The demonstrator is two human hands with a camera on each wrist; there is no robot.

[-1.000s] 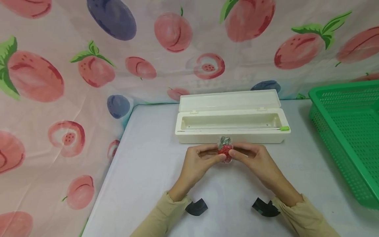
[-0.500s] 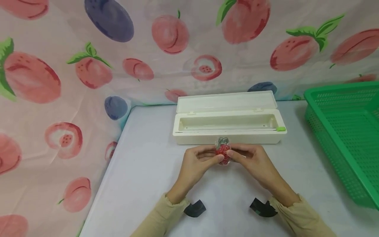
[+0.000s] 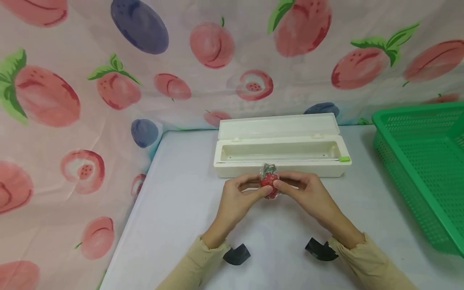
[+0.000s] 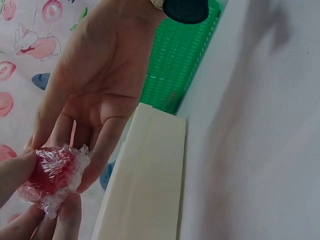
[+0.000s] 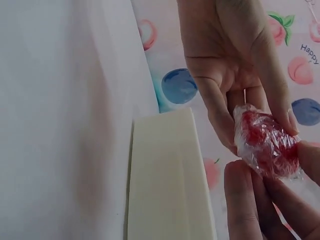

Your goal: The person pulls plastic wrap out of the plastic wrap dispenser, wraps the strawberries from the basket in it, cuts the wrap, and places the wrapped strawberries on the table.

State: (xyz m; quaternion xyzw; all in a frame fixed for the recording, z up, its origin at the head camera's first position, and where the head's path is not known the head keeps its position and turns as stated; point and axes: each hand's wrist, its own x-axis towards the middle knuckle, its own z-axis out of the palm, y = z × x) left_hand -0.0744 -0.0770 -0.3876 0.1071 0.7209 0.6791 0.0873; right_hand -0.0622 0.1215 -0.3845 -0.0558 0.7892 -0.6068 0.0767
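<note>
A red strawberry [image 3: 269,182] with a green leafy top is wrapped in crinkled clear film and held up in front of a long white box. My left hand [image 3: 237,199] pinches its left side, thumb on the near face and fingers behind. From the other side my right hand [image 3: 308,197] pinches it the same way, the two thumb tips almost meeting. Both wrist views show the film [image 4: 60,175] bunched and glossy around the red fruit [image 5: 267,142]. Most of the fruit's back is hidden by fingers.
The long white box [image 3: 279,170] stands with its hinged lid [image 3: 279,126] up; a bright green slider [image 3: 344,159] sits at its right front edge. A green perforated basket [image 3: 406,173] stands on the right. Fruit-patterned cloth [image 3: 217,92] hangs behind the white table [image 3: 174,193].
Both hands have lifted the wrapped strawberry slightly and shifted it a little left relative to the box. Their pinch on it stays the same. The head view has shifted slightly.
</note>
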